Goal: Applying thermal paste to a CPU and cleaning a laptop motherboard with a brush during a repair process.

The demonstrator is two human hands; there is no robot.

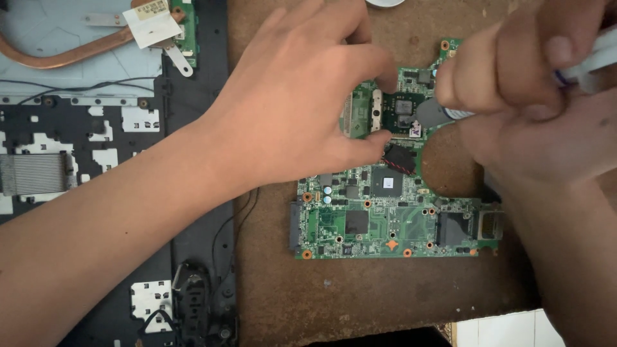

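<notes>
Black plastic laptop chassis (pixel 193 193) sits left of the motherboard (pixel 385 212), opened up, with a copper heat pipe (pixel 58 56) at its far left top corner and a grey ribbon cable (pixel 35 173) lower down on the same side. My left hand (pixel 295 103) comes across from the chassis and lands on the motherboard's upper left part, thumb and fingertips pressed on the board around the square chip (pixel 403 114), fingers together, pinning the board rather than clamped on anything. The green motherboard lies flat on the brown worktop (pixel 360 302), just right of the chassis. Right of the chip, my right hand (pixel 520 83) is fisted tight around a white syringe-like tube (pixel 594 61), its tip (pixel 450 114) down at the chip's right edge; can't tell if it touches. Black pad (pixel 400 157) with red wires sits just below the chip, by my left thumb.
</notes>
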